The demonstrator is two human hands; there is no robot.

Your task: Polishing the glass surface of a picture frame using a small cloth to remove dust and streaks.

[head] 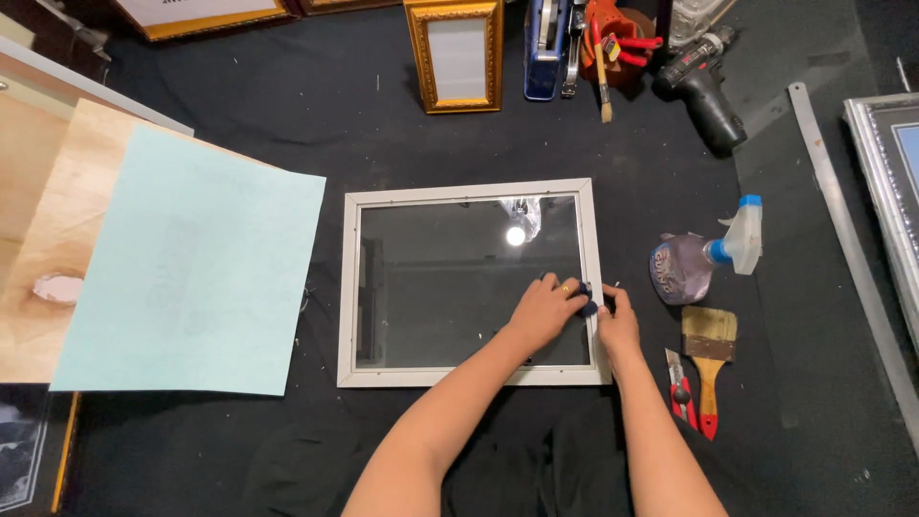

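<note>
While only the head view is on offer, it shows the work plainly: a white picture frame (472,283) lies flat on the black cloth-covered table (402,134), face up, its glass reflecting an overhead light. Its long axis runs left to right across the view, with the short sides toward the pale blue sheet (196,263) on the left and the spray bottle (706,260) on the right. The left hand (546,308) rests on the glass near the frame's right rail, fingers curled down over a small dark cloth (586,299), pressing it against the pane. The right hand (617,321) sits just beside it on the right rail, fingers loosely bent and touching the moulding; whether it pinches anything cannot be told. The frame looks stiff and fairly light, but the glass is likely fragile and slippery, so it is best taken by the outer white rails on two opposite sides rather than by the pane. To the right, well apart from the frame, lie a wide paintbrush (709,354) and a red-handled cutter (682,391); a gold frame (458,56) and a cordless drill (704,81) sit at the far edge.
</note>
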